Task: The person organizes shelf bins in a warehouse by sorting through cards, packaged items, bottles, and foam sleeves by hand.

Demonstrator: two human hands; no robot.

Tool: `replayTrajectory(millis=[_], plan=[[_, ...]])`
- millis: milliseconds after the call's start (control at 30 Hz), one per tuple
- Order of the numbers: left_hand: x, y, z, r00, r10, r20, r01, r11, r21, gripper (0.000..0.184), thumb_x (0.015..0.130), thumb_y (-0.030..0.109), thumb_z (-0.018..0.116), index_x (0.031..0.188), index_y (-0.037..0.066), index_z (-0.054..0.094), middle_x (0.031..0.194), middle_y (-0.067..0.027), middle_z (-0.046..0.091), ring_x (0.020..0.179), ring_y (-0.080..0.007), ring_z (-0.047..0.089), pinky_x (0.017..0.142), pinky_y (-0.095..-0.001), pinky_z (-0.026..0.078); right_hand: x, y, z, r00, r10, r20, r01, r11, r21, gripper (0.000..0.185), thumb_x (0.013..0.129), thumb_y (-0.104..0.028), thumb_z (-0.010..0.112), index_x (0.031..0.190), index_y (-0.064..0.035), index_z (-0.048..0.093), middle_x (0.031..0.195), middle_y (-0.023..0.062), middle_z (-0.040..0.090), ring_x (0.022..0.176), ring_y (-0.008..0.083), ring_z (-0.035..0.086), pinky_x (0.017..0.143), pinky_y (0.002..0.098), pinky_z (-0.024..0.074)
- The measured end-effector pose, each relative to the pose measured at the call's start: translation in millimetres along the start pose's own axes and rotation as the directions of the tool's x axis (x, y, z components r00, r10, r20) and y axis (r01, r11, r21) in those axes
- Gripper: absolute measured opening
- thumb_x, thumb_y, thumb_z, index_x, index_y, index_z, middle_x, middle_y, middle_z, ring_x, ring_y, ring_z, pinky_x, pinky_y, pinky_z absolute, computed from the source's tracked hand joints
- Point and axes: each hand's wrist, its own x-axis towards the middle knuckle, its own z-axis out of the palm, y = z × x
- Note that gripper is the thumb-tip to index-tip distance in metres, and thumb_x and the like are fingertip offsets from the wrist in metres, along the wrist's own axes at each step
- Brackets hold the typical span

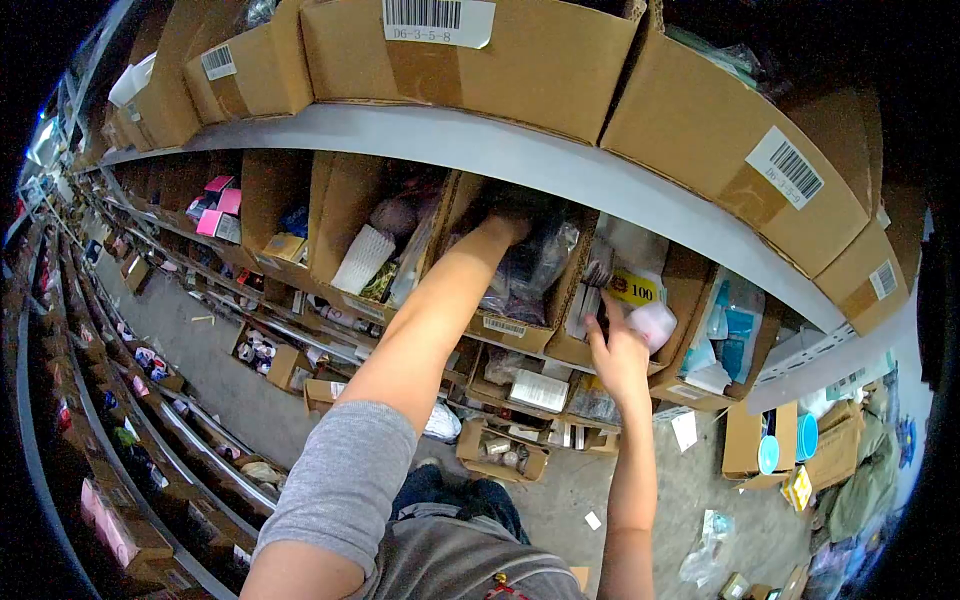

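My left hand is deep in a cardboard bin holding dark, clear-plastic-wrapped packages. Shadow and the packages hide its fingers. In the neighbouring bin to the right is my right hand, its thumb and index finger stretched out and apart. The fingertips are at the lower edge of a yellow package marked 100, and I cannot tell whether they touch it. Beside that hand lies a pale pink-white wrapped item. Grey-and-white flat packs stand along this bin's left side.
Above runs a white shelf edge with large barcoded boxes. A bin of blue packets stands to the right; one with a white knitted item is to the left. Lower shelves hold more bins. Cartons and plastic litter the floor.
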Motion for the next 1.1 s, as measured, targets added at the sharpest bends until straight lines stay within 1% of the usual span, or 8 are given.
replayTrajectory(millis=[233, 267, 300, 433, 500, 800, 900, 1100], plan=[[15.0, 11.1, 6.2, 0.998, -0.043, 0.041, 0.044, 0.999, -0.025, 0.036, 0.084, 0.014, 0.036, 0.118, 0.005, 0.039, 0.125, -0.0179, 0.034, 0.115, -0.0316, 0.033, 0.094, -0.0376, 0.029, -1.2, -0.2, 0.9, 1.000, -0.019, -0.010, 0.019, 1.000, -0.014, 0.044, 0.082, -0.035, 0.041, 0.119, -0.0102, 0.039, 0.070, 0.0214, 0.057, 0.066, 0.0371, 0.056, 0.067, 0.0460, 0.0432], [16.6, 11.2, 5.7, 0.998, -0.048, 0.042, 0.049, 0.998, -0.025, 0.036, 0.083, 0.014, 0.036, 0.118, 0.005, 0.039, 0.125, -0.0180, 0.034, 0.115, -0.0316, 0.033, 0.094, -0.0377, 0.029, -1.1, -3.0, -4.5, 0.992, 0.080, 0.096, -0.082, 0.996, 0.016, 0.042, 0.081, -0.031, 0.044, 0.117, -0.0101, 0.041, 0.090, 0.0240, 0.055, 0.079, 0.0385, 0.054, 0.071, 0.0427, 0.0423], [17.5, 11.5, 5.6, 0.997, -0.054, 0.046, 0.055, 0.998, -0.024, 0.036, 0.083, 0.014, 0.037, 0.118, 0.005, 0.039, 0.125, -0.0181, 0.035, 0.115, -0.0317, 0.033, 0.094, -0.0377, 0.029, -1.3, -1.0, -4.0, 0.990, 0.078, 0.118, -0.080, 0.997, 0.010, 0.042, 0.081, -0.031, 0.045, 0.117, -0.0097, 0.041, 0.091, 0.0242, 0.055, 0.080, 0.0390, 0.054, 0.071, 0.0434, 0.0421], [18.6, 11.1, 3.8, 0.996, -0.069, 0.057, 0.071, 0.997, -0.035, 0.035, 0.083, 0.013, 0.037, 0.117, 0.005, 0.040, 0.124, -0.0184, 0.036, 0.114, -0.0319, 0.034, 0.093, -0.0378, 0.030, -2.3, 0.5, -1.5, 1.000, 0.012, 0.020, -0.012, 1.000, 0.002, 0.041, 0.082, -0.030, 0.044, 0.117, -0.0097, 0.041, 0.089, 0.0233, 0.055, 0.078, 0.0394, 0.054, 0.071, 0.0430, 0.0425], [16.7, 10.9, 3.1, 0.996, -0.067, 0.054, 0.070, 0.997, -0.043, 0.035, 0.083, 0.013, 0.037, 0.116, 0.005, 0.041, 0.123, -0.0186, 0.036, 0.114, -0.0320, 0.034, 0.093, -0.0379, 0.030, -3.0, -1.8, -2.3, 1.000, -0.018, 0.000, 0.018, 1.000, -0.014, 0.044, 0.083, -0.036, 0.041, 0.117, -0.0083, 0.040, 0.065, 0.0188, 0.057, 0.061, 0.0351, 0.057, 0.063, 0.0464, 0.0435], [7.5, 12.7, -4.7, 0.993, -0.088, 0.083, 0.094, 0.993, -0.070, 0.033, 0.082, 0.012, 0.038, 0.114, 0.004, 0.043, 0.121, -0.0192, 0.038, 0.113, -0.0324, 0.036, 0.092, -0.0382, 0.031, -1.3, 6.1, 4.8, 0.998, -0.053, -0.038, 0.052, 0.998, -0.028, 0.045, 0.081, -0.036, 0.043, 0.116, -0.0078, 0.041, 0.060, 0.0184, 0.055, 0.055, 0.0340, 0.055, 0.055, 0.0430, 0.0438], [6.2, 15.7, -14.7, 0.988, -0.113, 0.105, 0.123, 0.988, -0.092, 0.033, 0.081, 0.012, 0.039, 0.113, 0.004, 0.044, 0.121, -0.0195, 0.039, 0.112, -0.0326, 0.036, 0.091, -0.0383, 0.032, -1.0, -3.0, -4.3, 0.999, 0.033, 0.031, -0.033, 0.999, 0.013, 0.040, 0.082, -0.031, 0.044, 0.115, -0.0087, 0.043, 0.073, 0.0225, 0.056, 0.067, 0.0366, 0.055, 0.062, 0.0423, 0.0431], [-4.2, 32.9, -53.6, 0.964, -0.198, 0.180, 0.225, 0.963, -0.146, 0.032, 0.081, 0.011, 0.040, 0.111, 0.004, 0.045, 0.120, -0.0199, 0.040, 0.111, -0.0329, 0.037, 0.091, -0.0385, 0.033, -0.6, -0.8, -2.0, 0.999, 0.030, 0.044, -0.030, 1.000, -0.001, 0.040, 0.081, -0.031, 0.044, 0.115, -0.0099, 0.043, 0.070, 0.0222, 0.056, 0.065, 0.0369, 0.055, 0.062, 0.0426, 0.0431]])
